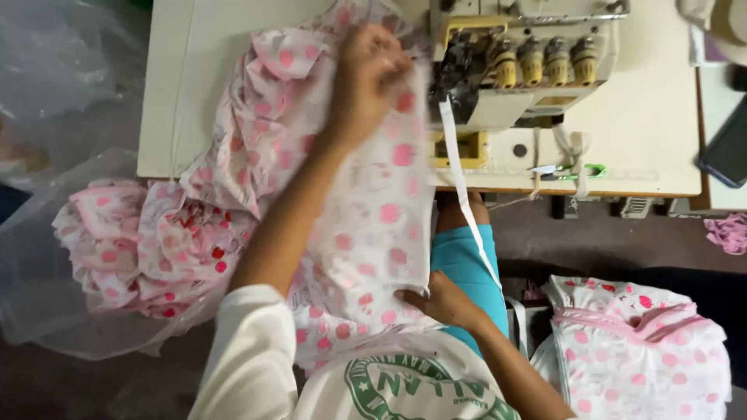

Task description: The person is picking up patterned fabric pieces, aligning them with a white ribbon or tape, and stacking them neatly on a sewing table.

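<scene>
Left hand (372,74) closed on far end of white cotton garment piece with pink dots (373,202), pressing it flat beside cream overlock sewing machine (517,66), edge lined up toward needle area. Right hand (443,299) pinches near end over lap, keeping cloth taut. White elastic tape (464,194) trails from machine. Dotted pieces heaped in clear plastic bag (144,249) at left; folded stack (638,350) at right.

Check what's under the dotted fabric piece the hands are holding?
Under the dotted fabric: table edge, teal-clad lap. Left hand presses its top, right hand grips below. Anything directly beneath is hidden.
</scene>
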